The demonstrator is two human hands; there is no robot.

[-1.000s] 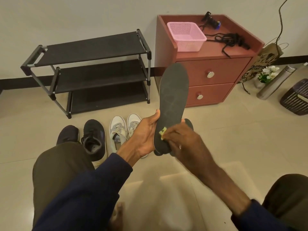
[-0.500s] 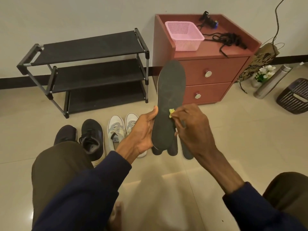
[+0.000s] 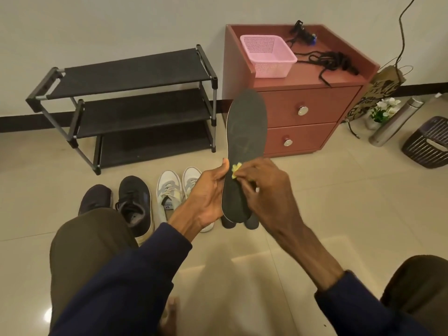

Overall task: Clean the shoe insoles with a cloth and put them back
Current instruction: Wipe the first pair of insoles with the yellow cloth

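Note:
My left hand (image 3: 206, 195) grips a long dark grey insole (image 3: 246, 132) by its left edge and holds it upright in front of me. My right hand (image 3: 264, 187) pinches a small yellow cloth (image 3: 236, 170) and presses it on the insole's middle. Most of the cloth is hidden under my fingers. Behind the held insole, the ends of other dark insoles (image 3: 251, 223) show on the floor. A pair of black shoes (image 3: 133, 202) and a pair of white sneakers (image 3: 173, 190) stand on the tiles to the left.
A black three-tier shoe rack (image 3: 131, 105) stands against the wall. A red-brown two-drawer cabinet (image 3: 308, 112) carries a pink basket (image 3: 268, 55) and black cables (image 3: 332, 60). At right are a paper bag (image 3: 378, 90), flowers (image 3: 384, 109), a steel flask (image 3: 395, 121) and a dark basket (image 3: 429, 141).
My right hand with the cloth has slid up the insole from its heel end to its middle. The left hand keeps the insole upright.

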